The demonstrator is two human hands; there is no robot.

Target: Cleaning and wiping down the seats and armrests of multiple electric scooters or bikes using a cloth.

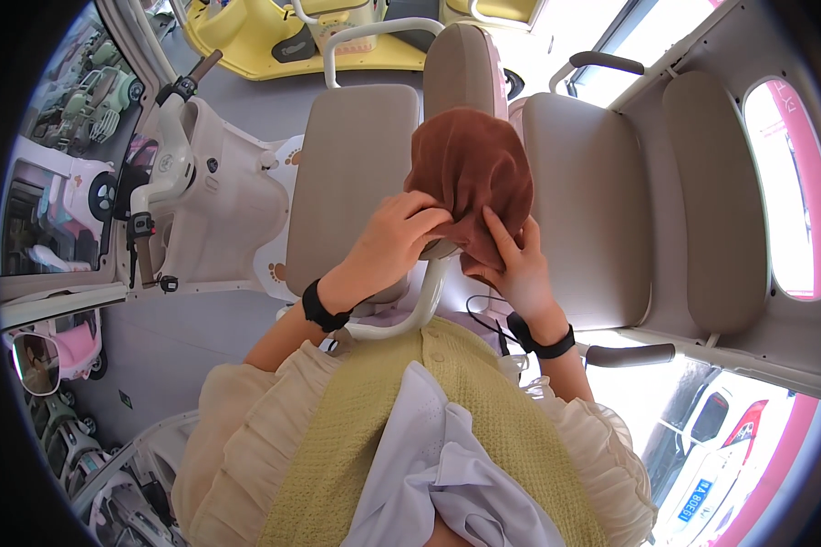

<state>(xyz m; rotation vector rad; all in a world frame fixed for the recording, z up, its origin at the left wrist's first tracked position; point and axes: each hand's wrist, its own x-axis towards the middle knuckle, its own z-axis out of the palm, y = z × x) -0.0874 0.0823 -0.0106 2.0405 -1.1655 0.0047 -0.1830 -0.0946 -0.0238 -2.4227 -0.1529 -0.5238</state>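
Observation:
A reddish-brown cloth (474, 164) lies bunched over the near end of the padded grey-brown backrest (461, 68) between two seats. My left hand (388, 242) has its fingers curled at the cloth's lower left edge, gripping the fabric. On the opposite side my right hand (520, 269) pinches the lower right part, with a finger lying along its folds and the thumb partly hidden under it. The cloth covers that end of the backrest, so the padding beneath is hidden. Both wrists wear black bands.
The front seat (356, 173) is left of the backrest, the rear seat (588, 201) right of it. A curved white armrest tube (433, 296) rises close below my hands. Handlebars (169, 164) stand at the left. Farther back is a yellow vehicle (246, 41).

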